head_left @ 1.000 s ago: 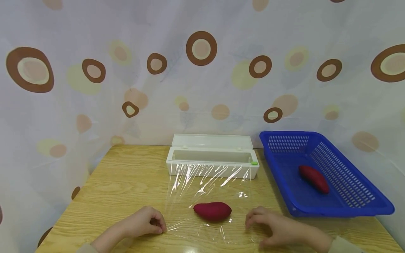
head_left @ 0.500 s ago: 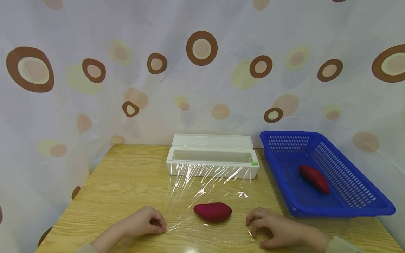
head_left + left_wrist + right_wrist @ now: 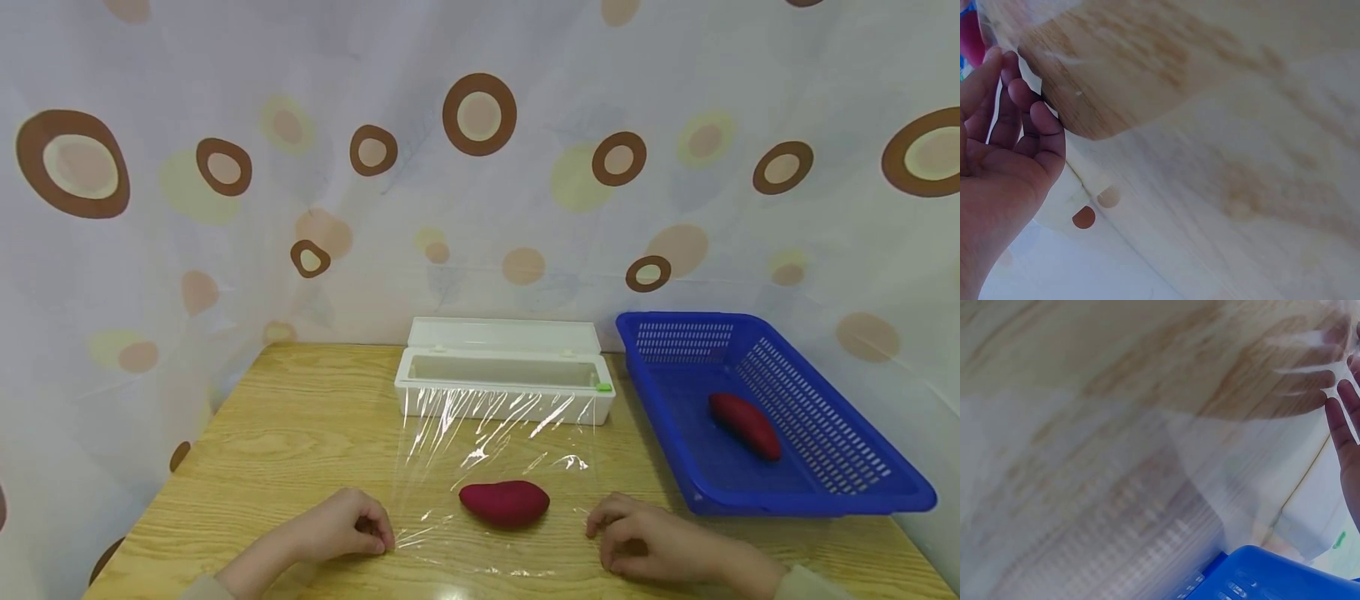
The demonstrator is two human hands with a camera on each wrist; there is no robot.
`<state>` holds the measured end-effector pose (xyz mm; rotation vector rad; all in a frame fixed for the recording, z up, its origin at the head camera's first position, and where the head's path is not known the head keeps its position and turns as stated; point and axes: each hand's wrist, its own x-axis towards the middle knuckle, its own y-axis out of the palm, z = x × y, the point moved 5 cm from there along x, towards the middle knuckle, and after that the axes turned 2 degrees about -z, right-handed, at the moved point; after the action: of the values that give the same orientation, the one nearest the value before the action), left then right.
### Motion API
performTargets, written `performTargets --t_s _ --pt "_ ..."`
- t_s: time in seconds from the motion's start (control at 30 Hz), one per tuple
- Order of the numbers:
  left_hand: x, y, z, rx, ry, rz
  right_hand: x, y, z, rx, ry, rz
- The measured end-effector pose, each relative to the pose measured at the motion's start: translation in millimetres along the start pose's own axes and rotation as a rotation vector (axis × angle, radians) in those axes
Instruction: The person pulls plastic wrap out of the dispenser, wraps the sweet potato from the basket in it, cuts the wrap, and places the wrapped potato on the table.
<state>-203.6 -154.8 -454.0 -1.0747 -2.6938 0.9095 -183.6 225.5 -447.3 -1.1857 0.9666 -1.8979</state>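
A reddish-purple sweet potato (image 3: 504, 504) lies over a sheet of clear plastic wrap (image 3: 480, 454), which runs from a white wrap dispenser box (image 3: 504, 406) toward the front of the table. My left hand (image 3: 347, 527) pinches the wrap's front left corner between thumb and fingertips. Across from it, my right hand (image 3: 656, 537) has its thumb and a finger together at the front right corner, with the index finger extended a little ahead. In the left wrist view the left hand (image 3: 1013, 125) shows its fingertips gathered, the sweet potato (image 3: 969, 39) just beyond them.
On the right stands a blue plastic basket (image 3: 675, 446) holding another sweet potato (image 3: 744, 426). The dispenser's lid (image 3: 504, 335) is raised at the back, and a green slider (image 3: 603, 387) sits at its right end. A patterned curtain (image 3: 480, 217) hangs behind the wooden table (image 3: 300, 442).
My right thumb has drawn in against the finger at the wrap's front right corner, where a gap showed before. The left hand, sweet potato and dispenser stay in place.
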Motion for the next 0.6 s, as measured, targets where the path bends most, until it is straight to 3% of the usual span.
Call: performTargets --t_s 0.23,0.37,0.6 --pt "0.5 -2.8 -1.4 0.040 0.054 -0.015 3.2 -8 -1 0.067 0.063 -0.046" --pt "1.6 -5.9 -3.2 0.029 0.049 -0.018 9.9 -13 -2 0.113 0.096 -0.076" --pt "4.9 -14.9 -7.7 0.026 0.076 -0.039 16.7 -16 -10 0.187 0.264 -0.136"
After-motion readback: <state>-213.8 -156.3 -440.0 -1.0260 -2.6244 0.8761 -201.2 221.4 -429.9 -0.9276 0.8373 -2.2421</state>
